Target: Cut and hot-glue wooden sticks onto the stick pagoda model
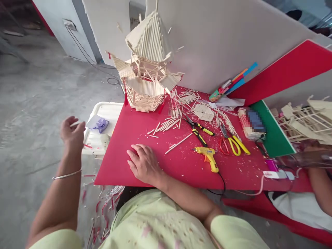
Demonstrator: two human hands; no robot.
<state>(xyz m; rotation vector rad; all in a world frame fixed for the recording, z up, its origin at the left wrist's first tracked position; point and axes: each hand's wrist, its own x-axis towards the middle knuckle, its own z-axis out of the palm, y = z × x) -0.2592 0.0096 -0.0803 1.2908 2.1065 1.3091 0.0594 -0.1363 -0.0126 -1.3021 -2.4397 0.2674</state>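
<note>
My left hand is raised beyond the table's left edge, beside a white plastic stool. Its fingers are curled; a pale sliver shows among them, too small to name. My right hand lies palm down on the red tabletop, fingers spread, with nothing in it. Ahead of it stands a pagoda model built of thin wooden sticks, with red tassels. Loose sticks and a single long stick lie near my right hand. To its right is a yellow glue gun, its nozzle pointing left.
Black-and-yellow pruning shears, yellow-handled pliers and red-handled scissors lie right of centre, near a hexagonal stick panel. The white stool holds a purple packet. Another person's arm is at far right, by a power strip.
</note>
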